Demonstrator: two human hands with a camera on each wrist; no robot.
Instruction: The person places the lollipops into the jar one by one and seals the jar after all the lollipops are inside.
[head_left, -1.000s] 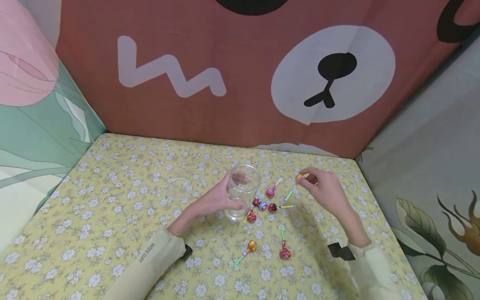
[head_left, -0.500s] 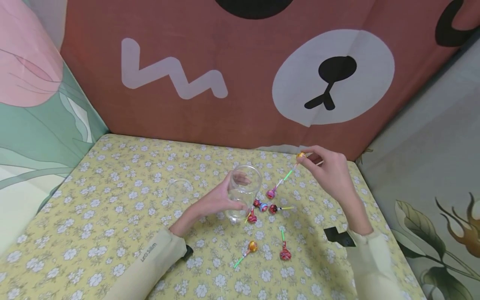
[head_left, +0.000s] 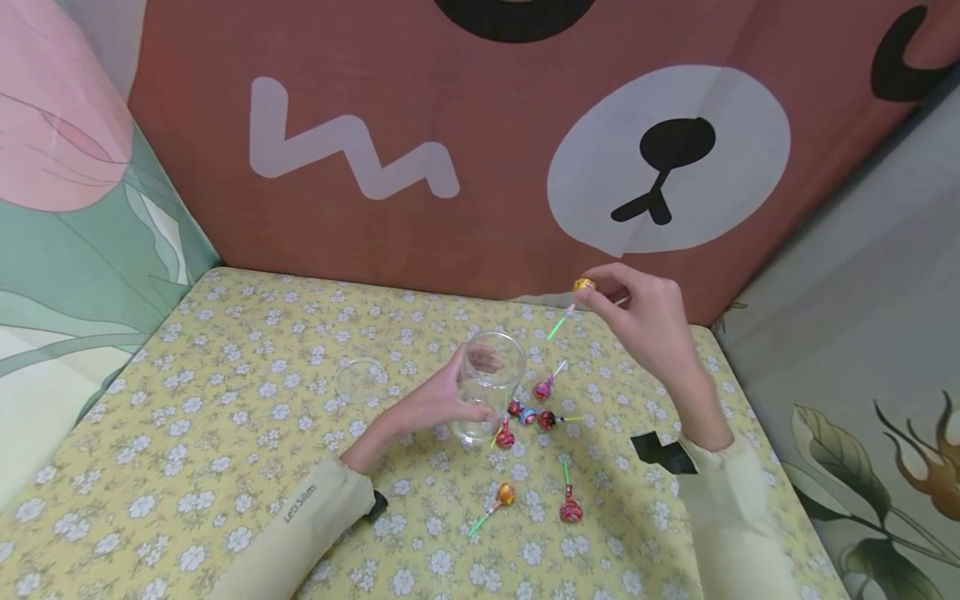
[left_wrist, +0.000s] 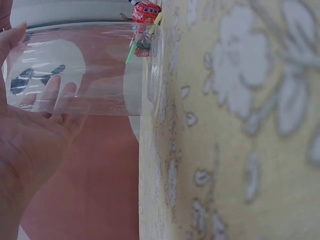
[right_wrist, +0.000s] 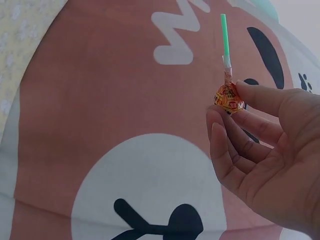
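Table (head_left: pixel 225 433) under both hands. Jar (head_left: pixel 489 392) upright on table, nothing inside, left hand (head_left: pixel 438 400) wrapped round its side. Lid (head_left: pixel 360 379) just left of left hand. Right hand (head_left: pixel 645 325) raised above and right of jar, fingertips pinching orange lollipop (head_left: pixel 582 286) by head, green stick pointing down-left toward jar. Loose lollipops (head_left: pixel 528 412) on table between hands, beside jar.
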